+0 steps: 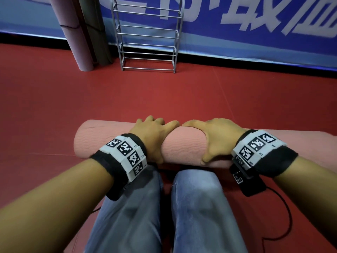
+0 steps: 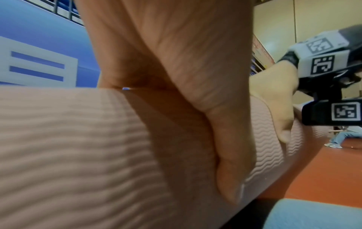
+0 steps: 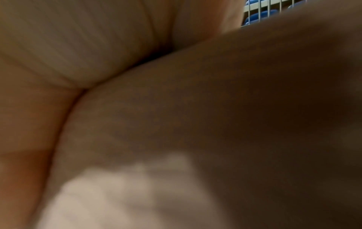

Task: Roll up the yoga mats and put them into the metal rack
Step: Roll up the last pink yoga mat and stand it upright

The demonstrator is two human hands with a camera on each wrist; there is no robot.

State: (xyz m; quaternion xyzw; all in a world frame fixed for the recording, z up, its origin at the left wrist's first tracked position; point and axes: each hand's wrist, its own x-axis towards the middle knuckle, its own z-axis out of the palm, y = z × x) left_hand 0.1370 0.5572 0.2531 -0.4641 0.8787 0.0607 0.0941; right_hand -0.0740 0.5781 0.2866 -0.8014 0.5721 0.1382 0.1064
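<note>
- Knees (image 1: 164, 207) in blue jeans fill the bottom of the head view, side by side on the red floor (image 1: 182, 99), with a narrow gap between them.
- Just beyond the knees a pink mat (image 1: 182, 145) lies rolled up on the floor, running left to right; its left end is in view, its right end runs out of the picture.
- Left hand (image 1: 155, 136) grasps the roll from above, fingers curled over the far side and thumb wrapped down the near side.
- From the left wrist view that thumb (image 2: 231, 170) lies pressed flat against the wavy ribbed surface of the mat (image 2: 78, 147).
- Right hand (image 1: 217, 137) grasps the same roll just beside the left, fingers over the top and thumb down the near face; the two index fingertips nearly meet on top of the roll.
- Right wrist view is blurred and dim; it shows only palm and mat pressed close together.
- Each wrist carries a black band with white marker blocks; a black cable (image 1: 284, 212) trails from the right one across the floor.
- Well beyond the roll, a metal rack (image 1: 147, 37) stands against a blue banner (image 1: 237, 24) with white lettering.
- Just left of the rack, two rolled mats stand upright: a pink one (image 1: 73, 33) and a darker one (image 1: 96, 33) behind it.
</note>
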